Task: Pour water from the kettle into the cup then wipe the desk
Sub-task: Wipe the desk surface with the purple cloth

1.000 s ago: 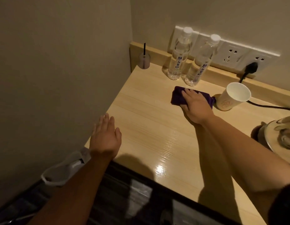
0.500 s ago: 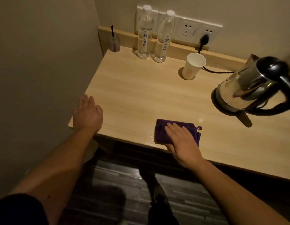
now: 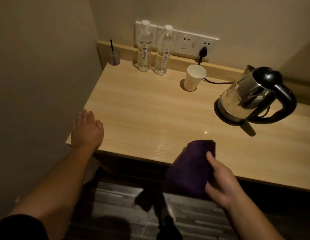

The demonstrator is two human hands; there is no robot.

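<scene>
A steel kettle [image 3: 249,96] with a black handle stands on its base at the right of the light wooden desk [image 3: 150,110]. A white paper cup [image 3: 194,77] stands upright near the back edge, left of the kettle. My right hand [image 3: 220,181] grips a purple cloth [image 3: 189,170], lifted off the desk and hanging over its front edge. My left hand [image 3: 87,129] rests flat, fingers spread, on the desk's front left corner. The desk's front strip looks shiny and damp.
Two clear water bottles [image 3: 152,49] stand at the back by the wall sockets [image 3: 190,44]. The kettle's black cord [image 3: 215,81] runs behind the cup to a plug. A small purple holder [image 3: 113,57] sits in the back left corner. A wall borders the desk's left side.
My right hand dragged the cloth from beside the cup to the front edge, then closed on it and pulled it off the desk. My left hand stayed at the front left corner.
</scene>
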